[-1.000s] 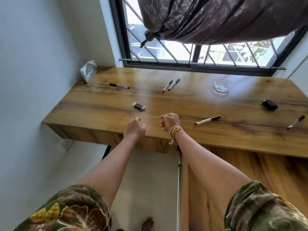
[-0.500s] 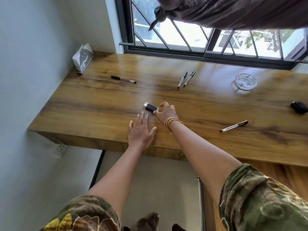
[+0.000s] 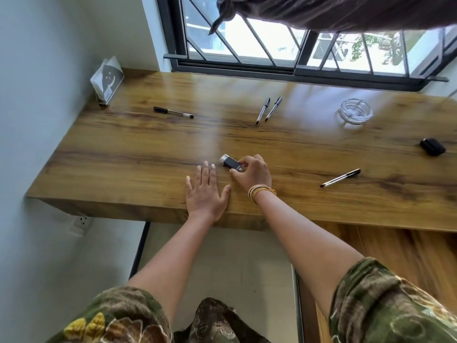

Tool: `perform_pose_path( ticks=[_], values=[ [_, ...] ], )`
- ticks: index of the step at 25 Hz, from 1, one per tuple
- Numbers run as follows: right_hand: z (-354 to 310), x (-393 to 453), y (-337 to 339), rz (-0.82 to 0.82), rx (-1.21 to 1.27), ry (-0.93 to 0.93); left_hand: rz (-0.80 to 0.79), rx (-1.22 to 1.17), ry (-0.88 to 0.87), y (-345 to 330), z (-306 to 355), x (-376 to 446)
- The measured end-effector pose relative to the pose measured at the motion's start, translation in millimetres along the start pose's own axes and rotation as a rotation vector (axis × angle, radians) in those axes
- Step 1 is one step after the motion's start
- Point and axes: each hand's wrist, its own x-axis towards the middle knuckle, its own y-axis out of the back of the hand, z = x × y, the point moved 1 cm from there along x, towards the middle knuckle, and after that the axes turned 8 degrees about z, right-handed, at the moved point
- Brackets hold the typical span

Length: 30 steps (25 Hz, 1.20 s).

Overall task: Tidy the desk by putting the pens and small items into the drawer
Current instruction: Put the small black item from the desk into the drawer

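Right hand now closed around lighter, left hand flat, fingers spread, on desk

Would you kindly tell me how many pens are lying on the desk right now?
4: one far left, two side by side near the window, one at the right front. None looks hidden.

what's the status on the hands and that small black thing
Right hand pinching small black silver-capped lighter. Left hand flat on wooden desk. Nothing in the way.
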Motion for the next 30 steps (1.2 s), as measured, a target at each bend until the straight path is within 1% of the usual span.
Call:
perform_pose_path(
  ticks=[4, 7, 13, 15, 18, 21, 23, 27, 30],
  values=[
    [35.3, -22.6, 28.4, 0.075, 0.031, 0.036, -0.007, -0.015, -0.012, 6.6, 19.5, -14.7],
    [67.3, -43.2, 54.9, 0.145, 0.031, 0.027, -0.017, -0.058, -0.077, 5.9, 54.3, -34.3],
    [134.1, -85.3, 106.4, 0.196, 0.048, -0.005, -0.061, -0.102, -0.16, 3.7, 126.1, -61.9],
    [154.9, -100.5, 122.1, 0.204, 0.061, -0.01, -0.12, -0.115, -0.178, 0.3, 147.2, -70.7],
    [186.5, -124.4, 142.4, 0.217, 0.068, -0.018, -0.263, -0.112, -0.18, -10.7, 177.1, -85.3],
    [215.4, -145.9, 152.3, 0.228, 0.05, -0.038, -0.298, -0.018, -0.219, -19.6, 192.2, -96.2],
    [231.7, -155.9, 151.2, 0.223, 0.04, -0.075, -0.297, 0.027, -0.227, -22.2, 194.0, -98.7],
    [249.2, -163.3, 127.5, 0.198, 0.017, -0.192, -0.359, 0.067, -0.211, -26.2, 195.0, -96.1],
    [250.0, -162.0, 102.5, 0.155, 0.034, -0.379, -0.396, 0.074, -0.198, -25.8, 197.7, -94.7]
  ],
)
